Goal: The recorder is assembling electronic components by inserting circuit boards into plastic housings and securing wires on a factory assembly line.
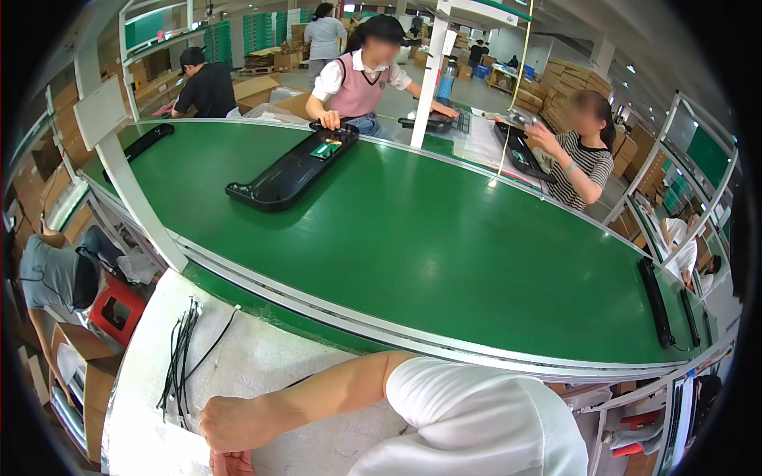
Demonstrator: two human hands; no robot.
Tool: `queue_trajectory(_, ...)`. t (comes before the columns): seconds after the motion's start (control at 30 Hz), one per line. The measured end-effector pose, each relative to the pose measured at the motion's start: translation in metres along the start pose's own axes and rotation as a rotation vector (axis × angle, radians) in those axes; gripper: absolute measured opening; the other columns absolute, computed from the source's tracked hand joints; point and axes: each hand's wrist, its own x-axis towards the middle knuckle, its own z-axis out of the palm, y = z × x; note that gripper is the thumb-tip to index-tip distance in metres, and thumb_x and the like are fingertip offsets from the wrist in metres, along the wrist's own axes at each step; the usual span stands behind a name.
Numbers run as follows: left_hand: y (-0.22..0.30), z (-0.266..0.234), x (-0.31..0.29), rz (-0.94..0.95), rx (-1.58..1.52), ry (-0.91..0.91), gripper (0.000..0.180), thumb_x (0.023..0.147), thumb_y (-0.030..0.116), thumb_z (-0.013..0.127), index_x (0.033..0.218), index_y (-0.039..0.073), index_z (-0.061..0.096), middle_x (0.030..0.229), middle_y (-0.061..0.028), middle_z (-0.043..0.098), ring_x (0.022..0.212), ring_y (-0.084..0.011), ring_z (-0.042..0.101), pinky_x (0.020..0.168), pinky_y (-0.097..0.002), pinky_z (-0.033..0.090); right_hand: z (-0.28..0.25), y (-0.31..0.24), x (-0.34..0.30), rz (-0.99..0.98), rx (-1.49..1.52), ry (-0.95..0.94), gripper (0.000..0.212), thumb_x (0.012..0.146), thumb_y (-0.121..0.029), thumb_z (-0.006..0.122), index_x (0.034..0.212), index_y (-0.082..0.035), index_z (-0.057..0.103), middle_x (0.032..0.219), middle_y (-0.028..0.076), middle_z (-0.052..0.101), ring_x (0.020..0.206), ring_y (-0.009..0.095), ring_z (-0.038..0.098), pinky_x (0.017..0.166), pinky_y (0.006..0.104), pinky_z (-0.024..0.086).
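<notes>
From the lower right my right arm, in a white sleeve, reaches left over a white-topped work surface [278, 349]. My right hand [234, 423] is closed, its fingers turned down and away from view. Just below it, cut off by the lower edge, a bit of my left hand [231, 463] shows with its fingers pressed together. The two hands meet or nearly touch; whatever lies between them is hidden. A bunch of thin black cables [182, 361] lies right beyond my right hand. One cable [214, 345] bends away from the bunch, and a short dark piece shows behind my forearm.
Beyond a metal rail runs a green conveyor belt [413, 238]. A long black housing [290, 170] with a green board lies on it, touched by a co-worker's hand. More black housings [654, 301] lie at the right end. A white post [139, 182] rises at left.
</notes>
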Motion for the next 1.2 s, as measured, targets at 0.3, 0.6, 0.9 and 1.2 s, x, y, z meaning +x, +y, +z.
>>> queue_trajectory(0.3,-0.007,0.002,0.000,0.031,0.248,0.165,0.029,0.096,0.008,0.053,0.124,-0.001,0.052,0.118,-0.0130,0.061,0.106,-0.0214,0.061,0.094,-0.0339,0.051,-0.017,0.003,-0.005,0.031,0.157,-0.117,0.011,0.066,-0.017,0.062,0.062,-0.009,0.068,0.066,0.010,0.068,0.062,0.023,0.067,0.055,0.0341,0.051)
queue_trajectory(0.6,-0.015,-0.003,0.002,0.064,0.462,0.257,0.023,0.093,0.000,0.056,0.116,-0.001,0.058,0.113,-0.0120,0.062,0.100,-0.0217,0.063,0.090,-0.0326,0.054,-0.003,0.004,-0.006,0.051,0.174,-0.174,0.012,0.068,-0.016,0.062,0.061,-0.007,0.068,0.065,0.010,0.067,0.063,0.024,0.067,0.054,0.0351,0.051)
queue_trajectory(0.9,-0.012,0.011,-0.002,0.069,0.444,0.306,0.019,0.092,0.002,0.058,0.111,0.001,0.058,0.109,-0.0105,0.063,0.098,-0.0210,0.064,0.089,-0.0320,0.054,0.006,0.007,-0.001,0.066,0.192,-0.274,0.013,0.068,-0.017,0.064,0.066,-0.005,0.070,0.069,0.015,0.068,0.066,0.029,0.067,0.057,0.0404,0.051)
queue_trajectory(1.2,-0.004,0.031,0.003,0.022,0.440,0.252,0.013,0.094,0.006,0.057,0.107,0.004,0.059,0.106,-0.0091,0.064,0.095,-0.0181,0.064,0.084,-0.0278,0.054,0.050,0.074,-0.002,0.160,1.281,-0.518,0.012,0.080,-0.010,0.060,0.079,0.002,0.063,0.071,0.011,0.067,0.061,0.019,0.065,0.056,0.0303,0.052)
